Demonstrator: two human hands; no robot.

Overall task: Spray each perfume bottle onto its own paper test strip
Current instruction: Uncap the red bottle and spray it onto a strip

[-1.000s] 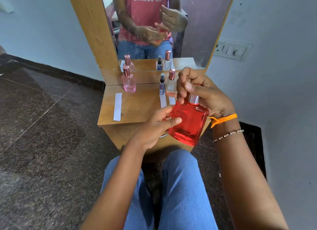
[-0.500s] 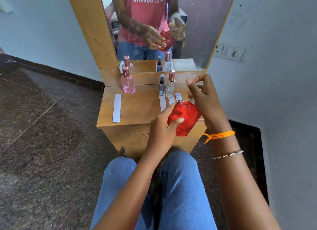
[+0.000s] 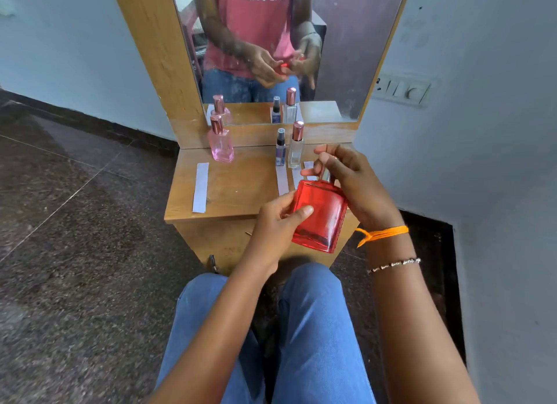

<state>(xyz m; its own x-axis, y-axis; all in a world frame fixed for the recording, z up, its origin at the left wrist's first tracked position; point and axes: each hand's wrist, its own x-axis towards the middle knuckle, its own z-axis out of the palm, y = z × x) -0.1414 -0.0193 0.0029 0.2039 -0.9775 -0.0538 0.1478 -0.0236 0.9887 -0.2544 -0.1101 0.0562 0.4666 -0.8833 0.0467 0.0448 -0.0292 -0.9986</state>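
Note:
A flat red perfume bottle (image 3: 321,215) is held upright in front of the small wooden dressing table (image 3: 238,198). My left hand (image 3: 278,219) grips its lower left side. My right hand (image 3: 352,180) curls round its silver neck at the top. On the table stand a pink bottle (image 3: 221,145), a small purple spray bottle (image 3: 280,148) and a clear bottle with a rose-gold cap (image 3: 296,145). A white paper strip (image 3: 201,187) lies at the left; two more strips (image 3: 282,180) lie below the small bottles, partly hidden by my hands.
A mirror (image 3: 286,47) stands at the back of the table and reflects the bottles and my hands. A wall with a switch plate (image 3: 402,90) is close on the right. Dark stone floor spreads to the left. My knees in blue jeans (image 3: 301,328) sit just below the table.
The red bottle has been tipped back upright from a forward tilt over the table edge. My right hand has shifted onto its silver neck, while my left hand keeps its hold.

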